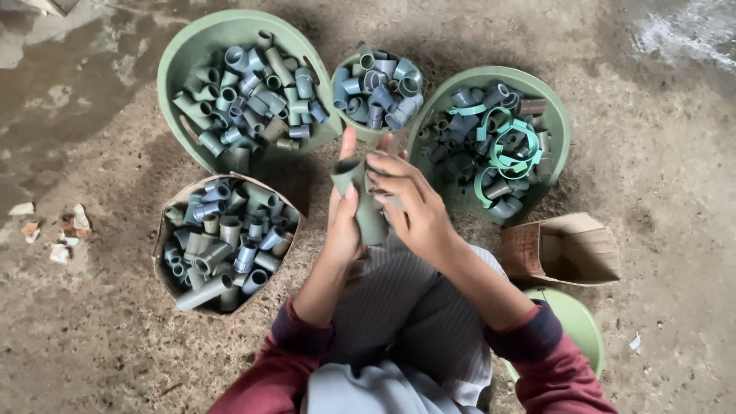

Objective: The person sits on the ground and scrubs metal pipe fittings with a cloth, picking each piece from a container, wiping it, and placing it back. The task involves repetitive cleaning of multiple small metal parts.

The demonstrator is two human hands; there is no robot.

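My left hand (343, 222) grips an olive-green pipe piece (366, 205), held upright in front of me over my lap. My right hand (410, 201) rests its fingers on the upper end of the same piece from the right side. Both arms wear dark red sleeves. Whether the right hand holds a second small part is hidden by its fingers.
A large green basin (184, 46) of grey and green pipe fittings sits at the upper left, a small bowl (354, 129) of fittings behind my hands, another green basin (556, 123) with fittings and green rings at right. A cardboard tub (165, 230) of fittings lies left, an open cardboard box (563, 249) right.
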